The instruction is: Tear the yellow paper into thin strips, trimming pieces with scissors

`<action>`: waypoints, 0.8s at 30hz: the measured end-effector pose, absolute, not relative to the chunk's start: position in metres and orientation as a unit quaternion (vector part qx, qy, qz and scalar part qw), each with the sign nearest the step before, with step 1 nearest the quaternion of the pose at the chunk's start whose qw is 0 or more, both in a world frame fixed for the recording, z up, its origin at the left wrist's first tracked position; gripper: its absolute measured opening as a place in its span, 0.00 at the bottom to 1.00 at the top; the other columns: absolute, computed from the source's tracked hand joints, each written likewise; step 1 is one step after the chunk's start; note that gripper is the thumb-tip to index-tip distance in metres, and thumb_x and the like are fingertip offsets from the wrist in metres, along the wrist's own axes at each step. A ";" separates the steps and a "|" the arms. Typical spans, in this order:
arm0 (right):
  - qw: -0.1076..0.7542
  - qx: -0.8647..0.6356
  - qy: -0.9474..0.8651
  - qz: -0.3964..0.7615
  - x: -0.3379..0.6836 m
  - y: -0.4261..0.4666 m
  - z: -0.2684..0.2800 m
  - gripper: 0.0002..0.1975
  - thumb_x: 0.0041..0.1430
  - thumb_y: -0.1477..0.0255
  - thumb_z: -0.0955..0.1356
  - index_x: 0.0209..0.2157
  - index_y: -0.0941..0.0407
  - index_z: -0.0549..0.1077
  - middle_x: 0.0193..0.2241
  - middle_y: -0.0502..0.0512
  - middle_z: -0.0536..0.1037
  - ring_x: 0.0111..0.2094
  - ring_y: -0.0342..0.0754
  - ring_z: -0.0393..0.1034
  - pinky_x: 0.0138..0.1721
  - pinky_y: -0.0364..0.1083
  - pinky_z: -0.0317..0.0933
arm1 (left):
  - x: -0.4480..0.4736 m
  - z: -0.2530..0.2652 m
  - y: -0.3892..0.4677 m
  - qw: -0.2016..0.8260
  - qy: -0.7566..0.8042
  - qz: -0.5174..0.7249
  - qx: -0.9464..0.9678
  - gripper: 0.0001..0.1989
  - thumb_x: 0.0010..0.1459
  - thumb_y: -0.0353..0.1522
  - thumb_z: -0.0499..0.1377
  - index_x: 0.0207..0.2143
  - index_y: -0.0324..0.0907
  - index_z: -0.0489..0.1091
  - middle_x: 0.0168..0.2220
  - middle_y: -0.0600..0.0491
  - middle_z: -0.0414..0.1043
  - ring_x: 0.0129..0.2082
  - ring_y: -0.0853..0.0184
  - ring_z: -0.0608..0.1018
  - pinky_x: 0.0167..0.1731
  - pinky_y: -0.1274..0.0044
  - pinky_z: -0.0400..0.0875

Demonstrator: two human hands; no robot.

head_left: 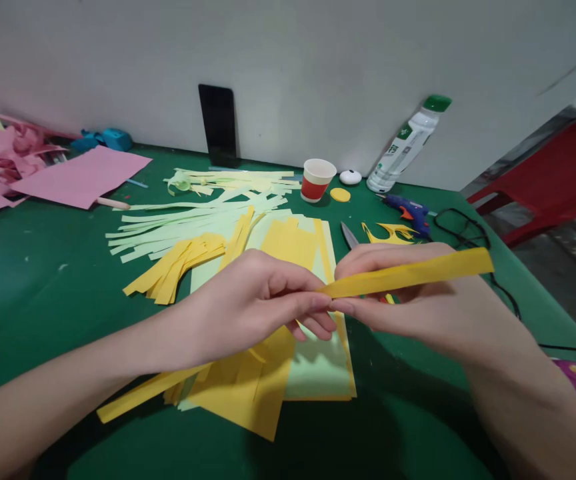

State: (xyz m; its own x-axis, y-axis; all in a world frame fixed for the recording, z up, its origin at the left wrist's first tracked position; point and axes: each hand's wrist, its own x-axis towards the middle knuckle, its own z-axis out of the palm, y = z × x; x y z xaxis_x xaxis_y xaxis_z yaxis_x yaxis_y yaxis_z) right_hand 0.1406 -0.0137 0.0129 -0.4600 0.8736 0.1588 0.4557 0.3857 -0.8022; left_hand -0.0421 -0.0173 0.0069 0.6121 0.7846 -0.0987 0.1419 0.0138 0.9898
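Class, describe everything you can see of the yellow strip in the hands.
The strip is yellow, long and narrow, plain, and looks like paper. Its free end looks cut roughly straight. It is held above the table, reaching to the picture's right with a slight upward slant, and passes in front of the right hand. The left hand pinches its other end between thumb and fingers, which partly hide it. The right thumb is close to its lower edge; contact there is unclear.

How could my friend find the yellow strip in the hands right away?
On the green table, find the pale green sheet. Above it, the left hand and right hand meet at one yellow strip. It's held up across the right hand, while other yellow strips lie below.
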 end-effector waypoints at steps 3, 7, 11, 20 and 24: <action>0.291 -0.425 -0.783 0.348 0.139 -0.014 0.012 0.04 0.46 0.71 0.70 0.21 0.53 0.73 0.22 0.47 0.75 0.22 0.40 0.66 0.16 0.36 0.58 | -0.043 0.006 -0.018 0.612 0.352 0.261 0.659 0.10 0.56 0.28 0.54 0.29 0.37 0.75 0.27 0.55 0.78 0.26 0.75 0.79 0.26 0.89 0.73; 0.296 -0.430 -0.786 0.331 0.136 -0.015 0.011 0.04 0.45 0.72 0.69 0.20 0.54 0.72 0.22 0.46 0.74 0.21 0.39 0.66 0.15 0.36 0.58 | -0.044 0.008 -0.020 0.603 0.353 0.268 0.664 0.09 0.56 0.28 0.54 0.30 0.39 0.75 0.26 0.56 0.78 0.26 0.74 0.79 0.26 0.89 0.73; 0.308 -0.421 -0.766 0.375 0.135 -0.015 0.010 0.02 0.47 0.73 0.68 0.23 0.52 0.73 0.21 0.44 0.73 0.23 0.38 0.67 0.16 0.35 0.59 | -0.042 0.012 -0.020 0.597 0.371 0.258 0.663 0.10 0.56 0.25 0.52 0.28 0.35 0.73 0.27 0.52 0.79 0.27 0.74 0.80 0.27 0.89 0.73; 0.307 -0.435 -0.779 0.330 0.133 -0.015 0.010 0.03 0.45 0.75 0.68 0.21 0.55 0.71 0.20 0.44 0.71 0.20 0.35 0.64 0.16 0.32 0.57 | -0.040 0.013 -0.019 0.573 0.376 0.256 0.682 0.09 0.56 0.24 0.53 0.27 0.35 0.73 0.26 0.53 0.79 0.26 0.75 0.80 0.26 0.91 0.73; 0.309 -0.431 -0.746 0.402 0.134 -0.015 0.011 0.02 0.45 0.75 0.67 0.22 0.55 0.71 0.22 0.45 0.71 0.18 0.35 0.63 0.16 0.34 0.59 | -0.040 0.014 -0.020 0.567 0.375 0.252 0.689 0.10 0.56 0.24 0.53 0.27 0.36 0.73 0.27 0.54 0.79 0.27 0.74 0.80 0.26 0.91 0.73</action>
State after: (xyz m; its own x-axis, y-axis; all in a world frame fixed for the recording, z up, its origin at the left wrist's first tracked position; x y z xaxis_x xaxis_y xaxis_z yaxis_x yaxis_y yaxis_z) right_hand 0.1344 -0.0152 0.0108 -0.4376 0.8920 0.1136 0.3950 0.3042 -0.8668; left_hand -0.0399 -0.0196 0.0136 0.5921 0.8020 -0.0786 0.2309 -0.0753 0.9701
